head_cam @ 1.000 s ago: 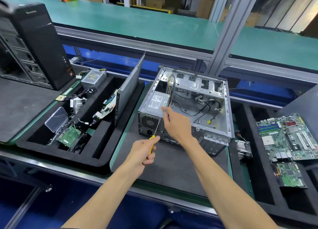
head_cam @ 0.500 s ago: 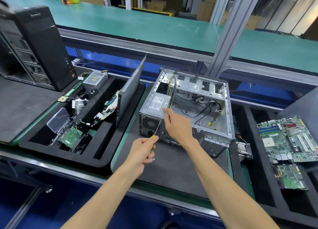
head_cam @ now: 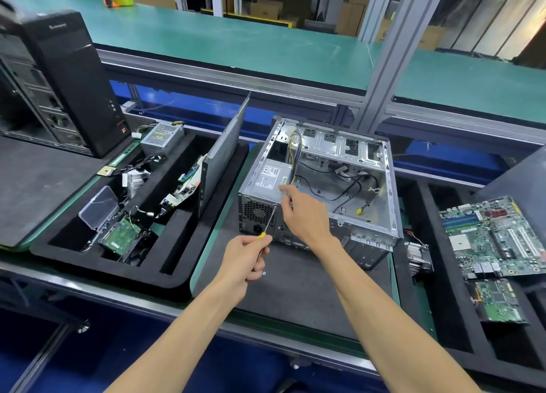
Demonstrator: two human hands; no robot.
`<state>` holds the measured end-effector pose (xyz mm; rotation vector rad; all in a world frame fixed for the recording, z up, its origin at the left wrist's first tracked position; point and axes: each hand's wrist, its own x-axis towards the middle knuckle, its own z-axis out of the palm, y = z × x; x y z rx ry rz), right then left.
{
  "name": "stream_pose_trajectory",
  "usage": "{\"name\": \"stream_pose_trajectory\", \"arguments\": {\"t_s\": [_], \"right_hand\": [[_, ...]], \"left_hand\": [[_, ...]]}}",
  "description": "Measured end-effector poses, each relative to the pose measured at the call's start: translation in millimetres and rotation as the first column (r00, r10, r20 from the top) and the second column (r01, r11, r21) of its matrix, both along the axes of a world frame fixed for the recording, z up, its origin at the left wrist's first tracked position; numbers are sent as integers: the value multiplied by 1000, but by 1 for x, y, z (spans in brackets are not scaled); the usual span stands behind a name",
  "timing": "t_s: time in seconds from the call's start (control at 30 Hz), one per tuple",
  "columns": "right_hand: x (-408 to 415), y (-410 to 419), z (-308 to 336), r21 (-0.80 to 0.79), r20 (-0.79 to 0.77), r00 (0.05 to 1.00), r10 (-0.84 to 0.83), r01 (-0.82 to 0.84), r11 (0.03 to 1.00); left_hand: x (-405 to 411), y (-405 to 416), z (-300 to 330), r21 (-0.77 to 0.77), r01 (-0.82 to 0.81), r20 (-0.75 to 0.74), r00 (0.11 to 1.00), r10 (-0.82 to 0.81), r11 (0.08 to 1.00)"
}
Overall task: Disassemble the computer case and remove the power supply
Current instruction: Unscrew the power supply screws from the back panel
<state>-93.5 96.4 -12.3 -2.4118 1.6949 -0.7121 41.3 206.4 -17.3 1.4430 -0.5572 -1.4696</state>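
Left hand [head_cam: 246,255] grips our screwdriver [head_cam: 269,222] at the computer case [head_cam: 366,215] rear; right hand [head_cam: 304,212] touches the power supply [head_cam: 270,180], fingers seemingly loose

Under the right hand [head_cam: 307,215], the open computer case [head_cam: 366,186] is seen to be bare, dull-silver sheet metal, and the power supply [head_cam: 266,183] at its fingertips is of the same grey metal with a white paper label. A screwdriver [head_cam: 267,224] with a thin bright steel shaft and a glossy yellow plastic handle is gripped by the left hand [head_cam: 245,259]. Matt black foam is shown beneath both hands as the mat [head_cam: 295,280], and the tower [head_cam: 68,76] far left of the left hand is faced in smooth black plastic.
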Motion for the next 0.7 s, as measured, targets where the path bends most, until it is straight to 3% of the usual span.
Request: {"name": "stream_pose_trajectory", "arguments": {"t_s": [0.17, 0.23, 0.37, 0.5, 0.6, 0.7], "right_hand": [[0, -1, -2, -9, 104, 995, 3, -2, 1000], [0, 1, 0, -26, 249, 968, 28, -22, 999], [0, 27, -3, -98, 655, 755, 38, 35, 995], [9, 63, -31, 295, 816, 521, -250, -2, 956], [13, 63, -39, 641, 754, 321, -574, -167, 749], [17, 51, -31, 696, 698, 142, -702, -366, 618]], "left_hand": [[5, -2, 5, 64, -7, 0, 1000, 7, 998], [5, -3, 4, 90, 48, -43, 998, -44, 995], [6, -4, -2, 74, 94, -134, 987, -84, 993], [7, -4, -5, -4, 61, -74, 995, -61, 998], [7, 0, -6, -37, -7, -73, 997, 5, 999], [7, -1, -3, -3, -46, -81, 996, 46, 999]]}}
